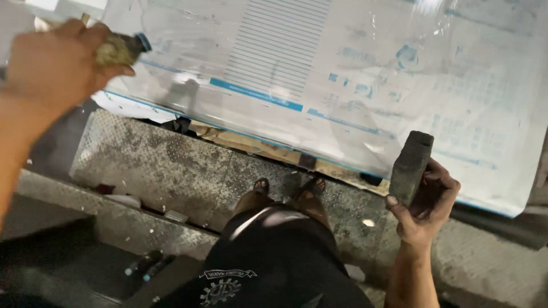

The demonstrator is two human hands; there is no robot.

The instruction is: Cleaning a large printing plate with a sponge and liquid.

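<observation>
A large shiny metal printing sheet [319, 80] with blue lines and faint print spreads across the upper view. My left hand [54, 63] is at the top left, closed on a dirty yellowish rag wad [117, 50] with a small dark blue-rimmed end sticking out, pressed at the sheet's left edge. My right hand [428, 205] is at the lower right, gripping a dark grey rectangular block [411, 165] held upright just in front of the sheet's lower edge.
I stand on a worn checker-plate metal step [160, 165], my sandalled feet [288, 191] near the sheet's lower edge. Wooden boards [257, 149] show under the sheet. Two dark markers [145, 265] lie on the lower ledge at left, near a small white object [123, 199].
</observation>
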